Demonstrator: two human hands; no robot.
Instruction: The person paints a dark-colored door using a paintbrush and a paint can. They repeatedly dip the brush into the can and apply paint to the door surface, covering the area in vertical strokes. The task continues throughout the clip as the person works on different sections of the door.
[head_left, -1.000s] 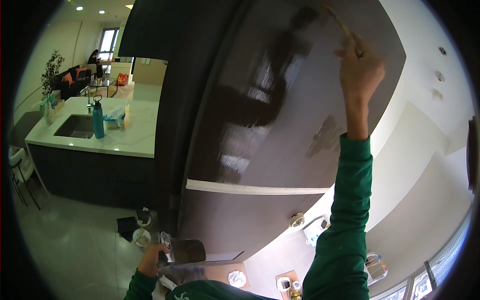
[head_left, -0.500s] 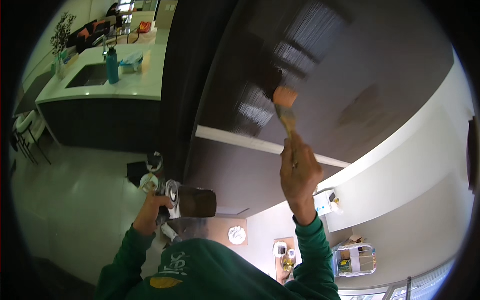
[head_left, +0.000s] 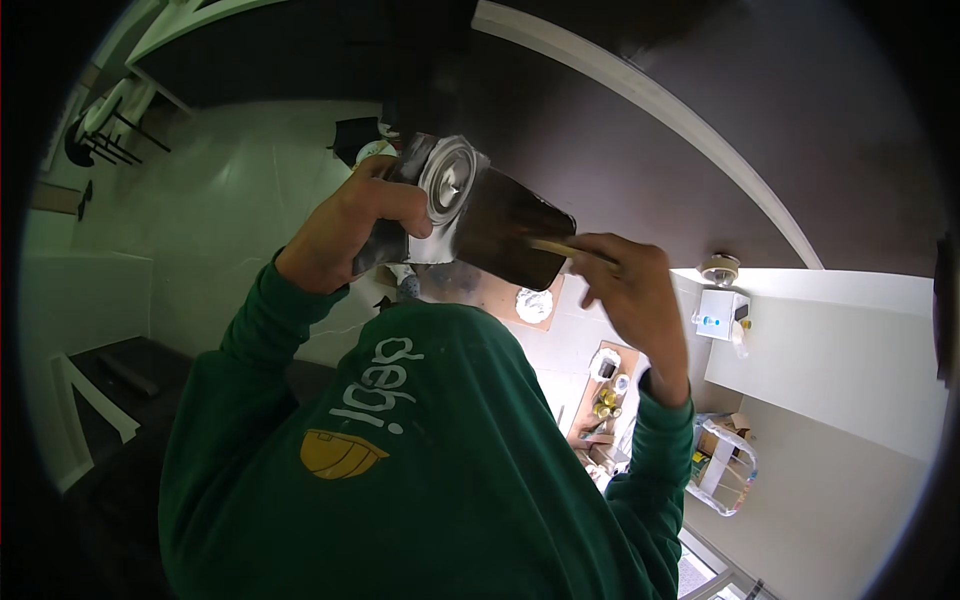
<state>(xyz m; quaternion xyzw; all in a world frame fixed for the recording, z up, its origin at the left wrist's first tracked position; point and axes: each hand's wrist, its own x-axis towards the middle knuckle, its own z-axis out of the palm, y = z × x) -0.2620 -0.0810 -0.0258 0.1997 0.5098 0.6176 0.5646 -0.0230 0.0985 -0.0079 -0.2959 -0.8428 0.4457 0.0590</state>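
Brought to mid-frame, right hand (head_left: 625, 285) pinches the paintbrush (head_left: 553, 246); left hand (head_left: 360, 220) clasps the paint tin (head_left: 490, 215), best kept level.

Light is bright near the lower-right window (head_left: 695, 577), dimmer leftward, with fisheye-bent lines and black corners.

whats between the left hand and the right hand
The head view shows a metal container, then a brush handle, between the left hand and the right hand.
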